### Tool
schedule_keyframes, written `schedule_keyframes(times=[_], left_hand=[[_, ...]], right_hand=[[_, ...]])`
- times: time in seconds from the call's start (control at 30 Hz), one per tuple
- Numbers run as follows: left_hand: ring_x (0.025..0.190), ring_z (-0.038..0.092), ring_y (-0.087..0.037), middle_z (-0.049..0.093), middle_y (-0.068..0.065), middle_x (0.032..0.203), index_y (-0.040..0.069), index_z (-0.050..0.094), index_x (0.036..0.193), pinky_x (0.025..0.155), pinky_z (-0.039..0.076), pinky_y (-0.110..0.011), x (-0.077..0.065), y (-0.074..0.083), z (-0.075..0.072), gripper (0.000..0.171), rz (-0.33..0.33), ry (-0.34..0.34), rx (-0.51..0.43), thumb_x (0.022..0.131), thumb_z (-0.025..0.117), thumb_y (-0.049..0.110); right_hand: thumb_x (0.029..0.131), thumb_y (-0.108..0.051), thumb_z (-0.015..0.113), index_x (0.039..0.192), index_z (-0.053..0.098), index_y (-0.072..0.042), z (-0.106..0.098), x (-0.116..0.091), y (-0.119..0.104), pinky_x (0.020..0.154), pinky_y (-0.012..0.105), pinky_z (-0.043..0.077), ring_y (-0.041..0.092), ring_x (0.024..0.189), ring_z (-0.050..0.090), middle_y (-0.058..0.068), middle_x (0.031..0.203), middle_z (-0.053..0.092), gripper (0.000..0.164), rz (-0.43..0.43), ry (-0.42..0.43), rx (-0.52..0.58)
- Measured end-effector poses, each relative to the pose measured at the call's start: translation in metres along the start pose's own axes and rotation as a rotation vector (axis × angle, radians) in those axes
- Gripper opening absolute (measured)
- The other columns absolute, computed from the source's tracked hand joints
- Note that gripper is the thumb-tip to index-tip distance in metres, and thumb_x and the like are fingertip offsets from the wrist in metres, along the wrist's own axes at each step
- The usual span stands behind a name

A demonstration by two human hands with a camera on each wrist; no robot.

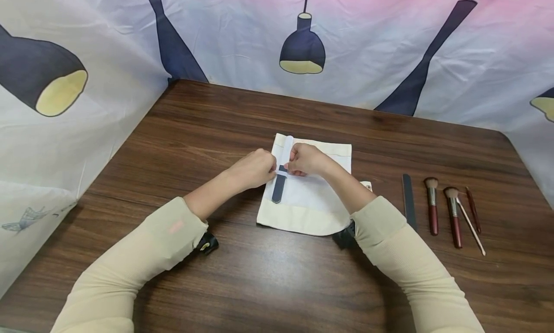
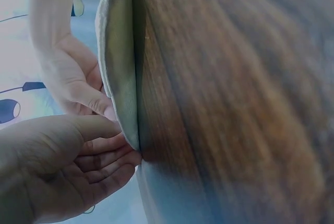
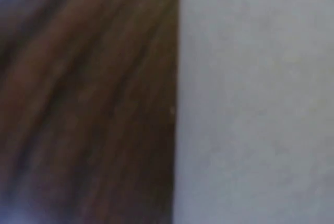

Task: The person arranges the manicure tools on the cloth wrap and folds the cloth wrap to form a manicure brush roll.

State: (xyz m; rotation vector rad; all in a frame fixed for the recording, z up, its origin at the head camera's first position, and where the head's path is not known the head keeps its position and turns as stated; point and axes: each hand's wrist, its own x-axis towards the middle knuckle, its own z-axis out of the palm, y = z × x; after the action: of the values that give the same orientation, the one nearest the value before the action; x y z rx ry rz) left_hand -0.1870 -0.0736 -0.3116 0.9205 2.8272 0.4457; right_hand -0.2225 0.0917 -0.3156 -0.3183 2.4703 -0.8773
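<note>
A cream cloth pouch [image 1: 311,213] with a white middle lies flat on the wooden table. On its left side is a long nail file [image 1: 279,189], white at the far half and dark grey at the near half, with a white band across it. My left hand [image 1: 255,168] pinches the left edge of the pouch beside the band; in the left wrist view, thumb and fingers of this left hand [image 2: 62,166] meet at the cloth edge. From the right, my right hand [image 1: 308,159] has curled fingers at the middle of the file, pinching it by the band.
Right of the pouch lie another dark nail file [image 1: 408,193], two makeup brushes [image 1: 433,208] with red handles, a thin pale stick [image 1: 472,222] and a slim dark red stick [image 1: 473,210]. A printed cloth backdrop [image 1: 251,35] borders the table [image 1: 216,117] behind and at the left.
</note>
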Motion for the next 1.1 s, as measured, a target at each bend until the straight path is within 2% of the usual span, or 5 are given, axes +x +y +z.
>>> schedule_keyframes(times=[0.23, 0.43, 0.7, 0.87, 1.1], left_hand=[[0.06, 0.05, -0.014, 0.058, -0.004, 0.067, -0.001, 0.068, 0.083, 0.054, 0.041, -0.024, 0.002, 0.001, 0.001, 0.011, -0.017, -0.018, -0.004, 0.086, 0.06, 0.006], [0.06, 0.049, -0.014, 0.057, -0.003, 0.065, 0.0, 0.067, 0.079, 0.055, 0.041, -0.025, 0.002, 0.001, 0.002, 0.011, -0.003, -0.004, -0.007, 0.086, 0.06, 0.005], [0.063, 0.052, -0.015, 0.063, -0.006, 0.073, -0.001, 0.068, 0.083, 0.058, 0.044, -0.026, 0.0, -0.001, 0.003, 0.012, -0.004, 0.019, -0.013, 0.086, 0.058, 0.004], [0.069, 0.053, -0.017, 0.061, -0.008, 0.08, -0.001, 0.065, 0.09, 0.061, 0.045, -0.028, -0.002, 0.006, 0.004, 0.013, -0.025, 0.033, 0.006, 0.086, 0.057, 0.008], [0.092, 0.056, -0.023, 0.061, -0.012, 0.098, -0.003, 0.065, 0.104, 0.071, 0.048, -0.03, 0.0, 0.026, 0.005, 0.022, 0.067, 0.068, 0.065, 0.084, 0.06, 0.006]], right_hand=[[0.089, -0.022, 0.061, 0.118, 0.051, -0.001, -0.011, -0.025, 0.009, 0.068, 0.03, 0.044, 0.016, 0.068, 0.058, 0.007, 0.079, 0.065, 0.036, 0.007, 0.049, -0.187], [0.092, -0.021, 0.056, 0.116, 0.053, 0.001, -0.042, -0.08, 0.046, 0.06, 0.032, 0.044, 0.019, 0.07, 0.06, 0.008, 0.085, 0.064, 0.032, -0.037, 0.062, -0.21], [0.093, -0.028, 0.053, 0.118, 0.05, 0.004, -0.075, -0.146, 0.108, 0.06, 0.034, 0.049, 0.018, 0.071, 0.062, 0.01, 0.087, 0.063, 0.041, 0.115, 0.185, -0.206], [0.093, -0.03, 0.054, 0.124, 0.04, 0.015, -0.084, -0.162, 0.138, 0.059, 0.035, 0.051, 0.019, 0.065, 0.064, 0.004, 0.072, 0.064, 0.056, 0.247, 0.179, -0.205], [0.088, -0.031, 0.062, 0.122, 0.035, 0.025, -0.087, -0.165, 0.153, 0.06, 0.035, 0.052, 0.019, 0.063, 0.064, 0.005, 0.069, 0.066, 0.071, 0.328, 0.097, -0.187]])
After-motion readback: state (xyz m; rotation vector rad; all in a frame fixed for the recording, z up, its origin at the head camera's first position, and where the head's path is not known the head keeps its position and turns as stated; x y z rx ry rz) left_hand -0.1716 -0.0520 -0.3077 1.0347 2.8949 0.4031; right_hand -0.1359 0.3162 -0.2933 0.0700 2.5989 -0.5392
